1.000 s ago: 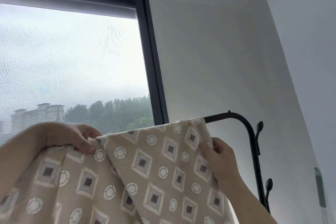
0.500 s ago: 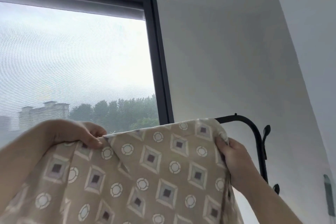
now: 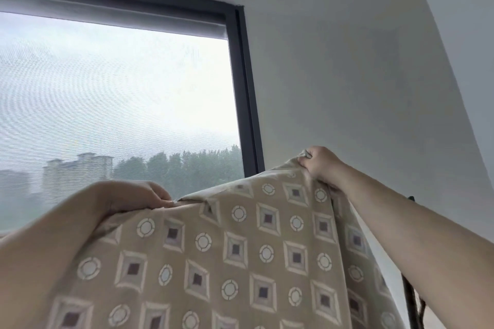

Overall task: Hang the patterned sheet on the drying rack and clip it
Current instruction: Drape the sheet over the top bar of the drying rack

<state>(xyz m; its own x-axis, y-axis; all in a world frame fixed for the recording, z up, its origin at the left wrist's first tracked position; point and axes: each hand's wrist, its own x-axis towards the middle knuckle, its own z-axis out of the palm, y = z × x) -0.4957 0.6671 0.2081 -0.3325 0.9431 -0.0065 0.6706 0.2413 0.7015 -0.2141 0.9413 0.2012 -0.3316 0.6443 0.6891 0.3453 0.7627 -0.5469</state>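
Fingers of the left hand (image 3: 133, 195) are curled over the top edge of the patterned sheet (image 3: 240, 262), tips pressed together and pinching a small fold of the beige cloth. The right hand (image 3: 320, 165) is raised higher. Its fingers (image 3: 307, 161) are bunched tight round the sheet's upper right corner, and a scrap of cloth pokes out above the knuckles.

Between the two grips the top edge of the sheet slopes up from the left fingertips to the right ones. Below both hands the cloth, printed with diamonds and circles, hangs wide and runs out past the bottom edge of the view.

Well below the right fingers, under the forearm, a short length of the black pole of the drying rack (image 3: 409, 299) shows past the sheet's right edge. Whether the cloth touches the rack cannot be told.

Beyond the left fingers is the window (image 3: 107, 101) with its dark frame (image 3: 244, 88). A grey wall (image 3: 347, 74) lies behind the right hand.

Half a second ago the right hand held the sheet's side edge lower down, level with the rack's curved top bar, which was then in plain sight with its hooks. That hand has since climbed above the left hand, lifting the corner, and the bar is now hidden. The left hand keeps the same pinch.
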